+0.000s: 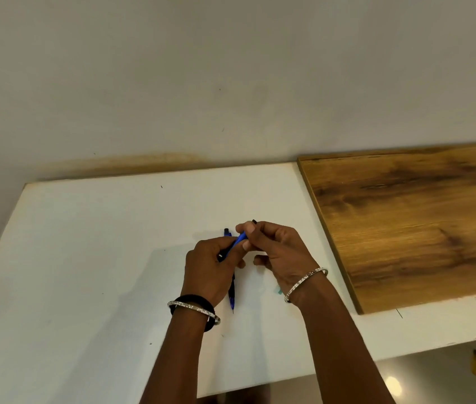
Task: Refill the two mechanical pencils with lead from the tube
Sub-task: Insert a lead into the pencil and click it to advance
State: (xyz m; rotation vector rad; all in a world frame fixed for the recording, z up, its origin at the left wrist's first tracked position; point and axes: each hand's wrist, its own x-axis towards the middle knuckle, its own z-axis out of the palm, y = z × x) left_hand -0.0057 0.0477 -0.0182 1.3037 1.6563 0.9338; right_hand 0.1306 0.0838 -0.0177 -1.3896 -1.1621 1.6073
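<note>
1. Head view, pencil A: a blue mechanical pencil [232, 293] lies flat on the white table [85, 258]. Its long axis runs away from me and toward me, tip at the near end, black cap end [226, 231] at the far end. My left hand covers its middle section.
2. Pencil B: a second blue pencil [238, 242] is held off the table between my two hands. It is tilted, its upper end rising to the right and away from me, its dark lower end down-left inside my left hand.
3. Left hand [210, 269]: fingers curled closed around the lower part of pencil B.
4. Right hand [277, 252]: thumb and forefinger pinched together on the upper end of pencil B; remaining fingers loosely curled, not touching the table as far as I can tell.
5. Lead tube: cannot identify it with certainty. A small teal object [277, 291] shows under my right wrist, mostly hidden.
6. Surroundings: a wooden board [420, 223] lies on the table to the right, well apart from both pencils. A bangle sits on each wrist.
</note>
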